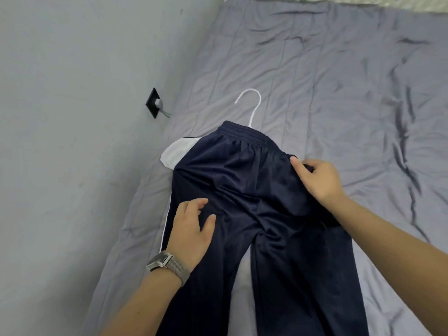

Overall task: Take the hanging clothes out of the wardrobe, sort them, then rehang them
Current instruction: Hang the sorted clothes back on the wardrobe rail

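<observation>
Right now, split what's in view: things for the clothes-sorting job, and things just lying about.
For the job:
- navy track pants
- white hanger
- left hand, resting on the pants
- right hand, gripping the pants near the waistband

Just about:
- grey bedcover
- wall socket
- wristwatch

Home bedroom. Bed (339, 69) with wrinkled grey quilted cover fills most of view, pushed against plain grey wall (72, 69). Black wall socket (153, 103) with plug and cable just above bed edge. Dark blue track trousers (254, 190) spread flat on bed, white hanger (252, 105) hook showing past waistband. Strip of patterned fabric (363, 0) at bed's far end.
</observation>
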Motion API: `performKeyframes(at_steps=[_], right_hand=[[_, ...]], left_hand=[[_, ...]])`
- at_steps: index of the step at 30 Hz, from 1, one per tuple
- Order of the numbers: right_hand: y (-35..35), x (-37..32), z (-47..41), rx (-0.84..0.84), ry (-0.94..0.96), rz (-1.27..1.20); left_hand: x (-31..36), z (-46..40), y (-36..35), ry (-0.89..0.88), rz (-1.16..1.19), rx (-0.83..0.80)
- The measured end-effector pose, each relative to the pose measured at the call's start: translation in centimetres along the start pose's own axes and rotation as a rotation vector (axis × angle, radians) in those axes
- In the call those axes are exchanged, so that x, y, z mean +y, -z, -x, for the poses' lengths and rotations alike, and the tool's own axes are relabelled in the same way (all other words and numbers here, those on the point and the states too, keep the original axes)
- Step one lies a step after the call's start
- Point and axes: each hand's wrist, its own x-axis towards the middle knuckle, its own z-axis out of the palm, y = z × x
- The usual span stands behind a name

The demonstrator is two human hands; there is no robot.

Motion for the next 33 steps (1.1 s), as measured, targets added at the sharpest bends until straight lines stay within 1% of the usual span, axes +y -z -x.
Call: performKeyframes(at_steps=[2,4,6,8,10,11,12,15,17,19,22,23,25,27,29,31,33], right_hand=[[1.4,-0.7,2.9,0.011,0.053,-0.064],[3.5,-1.2,6.3,-0.025,0.043,-0.147],[6.0,-1.4,9.9,-0.083,0.049,-0.242],[8.8,-1.4,13.2,-0.127,0.040,-0.337],[11.8,-1.5,15.8,-0.151,0.013,-0.421],[13.5,-1.5,16.9,-0.173,0.006,-0.448],[15.1,-1.3,17.8,-0.196,0.012,-0.458],[19.7,-1.0,20.3,-0.229,0.086,-0.415],[22.2,-0.3,22.0,-0.182,0.158,-0.337],[25.2,0.1,23.8,-0.145,0.295,-0.228],[30.8,0.1,27.7,-0.139,0.542,-0.072],[31.7,-0.3,28.6,-0.158,0.625,-0.035],[35.1,-0.5,31.5,-0.211,0.735,0.011],[38.6,-0.3,34.6,-0.266,0.778,0.034],[41.6,-0.5,37.3,-0.324,0.791,0.018],[43.8,-1.2,39.8,-0.367,0.828,0.020],[45.1,-2.3,42.2,-0.383,0.886,0.031]], left_hand=[[1.2,0.6,1.0,-0.096,0.020,0.157],[2.6,1.2,2.5,-0.205,-0.018,0.333],[4.3,1.9,4.1,-0.276,-0.036,0.424],[6.0,3.1,5.4,-0.348,-0.038,0.399],[7.8,5.1,6.1,-0.381,-0.058,0.297],[8.5,6.3,6.3,-0.369,-0.089,0.256],[9.2,7.7,6.4,-0.361,-0.146,0.247],[11.7,12.7,7.1,-0.333,-0.303,0.271],[13.8,16.9,7.5,-0.246,-0.285,0.225],[16.2,22.5,7.5,-0.141,-0.178,0.231],[21.4,31.8,6.6,-0.030,-0.083,0.341],[22.6,33.7,6.6,-0.009,-0.053,0.382],[26.2,38.8,6.4,0.019,-0.021,0.493],[30.0,43.8,6.6,0.049,0.001,0.564],[32.5,48.2,7.0,0.039,0.040,0.636],[34.2,51.9,7.7,0.053,0.094,0.655],[35.0,55.6,8.3,0.103,0.142,0.715]])
